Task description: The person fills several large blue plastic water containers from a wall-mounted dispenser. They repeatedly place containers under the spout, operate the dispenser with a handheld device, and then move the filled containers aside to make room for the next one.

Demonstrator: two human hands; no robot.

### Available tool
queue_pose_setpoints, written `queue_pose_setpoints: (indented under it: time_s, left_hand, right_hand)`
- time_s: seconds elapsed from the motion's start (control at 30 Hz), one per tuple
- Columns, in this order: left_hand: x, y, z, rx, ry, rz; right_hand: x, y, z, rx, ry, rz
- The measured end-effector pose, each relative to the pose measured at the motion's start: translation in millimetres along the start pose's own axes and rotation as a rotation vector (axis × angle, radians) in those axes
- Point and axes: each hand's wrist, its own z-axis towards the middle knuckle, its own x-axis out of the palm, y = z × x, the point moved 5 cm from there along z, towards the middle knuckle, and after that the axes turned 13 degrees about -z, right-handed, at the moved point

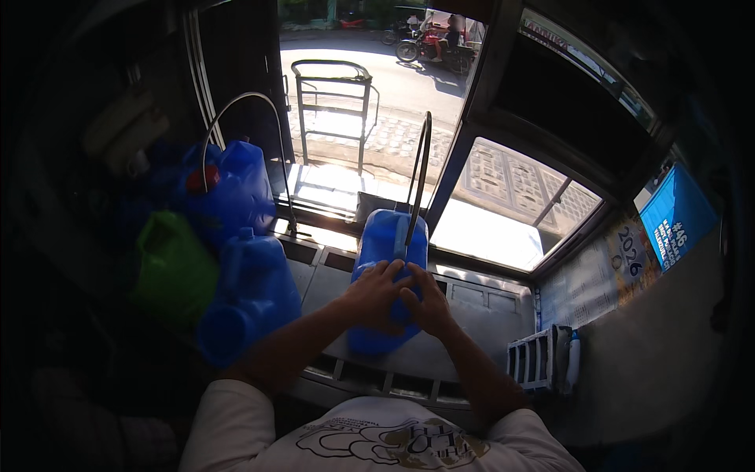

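Observation:
A blue plastic jug point(365, 248) stands on the metal counter before me. Both hands are over its top, close together: my left hand point(374, 295) on the left, my right hand point(426, 301) on the right. What lies beneath the palms is hidden, so their grip on the jug does not show. A curved metal filling tube point(426, 153) arches behind the jug and comes down near its handle. A second curved tube point(253, 94) rises further left, beside a blue container with a red cap point(203, 177).
Another blue jug point(265, 271) and a green bag-like object point(174, 271) are at the left. A metal counter point(472, 312) runs under the jug. A white slatted holder point(531, 360) is at the right. Beyond the door frame stands a hand truck point(333, 109); a person rides a red motorcycle point(433, 47) outside.

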Motion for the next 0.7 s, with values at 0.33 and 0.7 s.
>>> queue_pose_setpoints:
  time_s: [0.33,0.7]
  left_hand:
    - [80.1,0.6,-154.7,0.090,-0.346,-0.424]
    - [34.7,142.8,-429.5,-0.618,-0.978,-0.937]
  right_hand:
    - [-99.5,-21.3,54.9,-0.188,0.279,-0.666]
    - [16.3,-85.5,116.3,0.528,0.297,0.097]
